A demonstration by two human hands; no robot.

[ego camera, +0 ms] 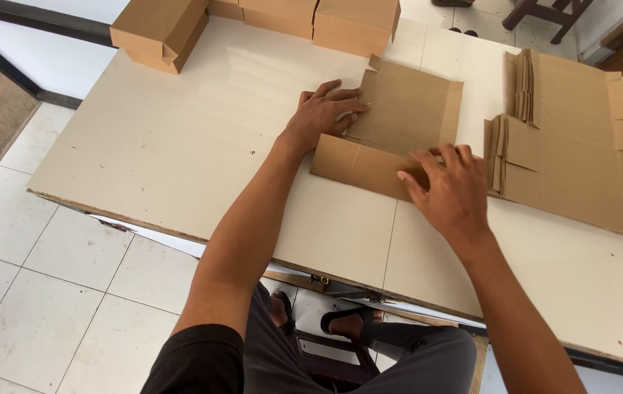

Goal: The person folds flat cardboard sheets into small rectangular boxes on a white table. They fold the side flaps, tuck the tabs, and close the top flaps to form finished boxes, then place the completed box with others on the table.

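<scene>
Pressing flat on a brown cardboard blank [399,131], both hands work near the middle of the pale desk [180,146]. The left hand [322,113] lies palm down with its fingers spread across the blank's left edge, released rather than clenched, closing on nothing. The right hand [450,193] rests on the blank's near flap, fingers splayed and bent a little at the tips; whether those tips hook under the flap's edge cannot be told, since the hand itself hides that spot. The blank lies unfolded between the two hands, with its near flap running toward the left.

To the right, a stack of flat blanks [574,146] lies on the desk, just beside the right hand; its lower right corner runs out of the frame's edge. Along the far edge stand folded cardboard boxes [282,18], cut off at the top of the view, so their full number is unclear. Under the desk, the person's knees in grey trousers and sandalled feet [340,321] show partly, with the desk edge covering the rest. Dark furniture legs [545,14] appear at the top right, mostly cropped.
</scene>
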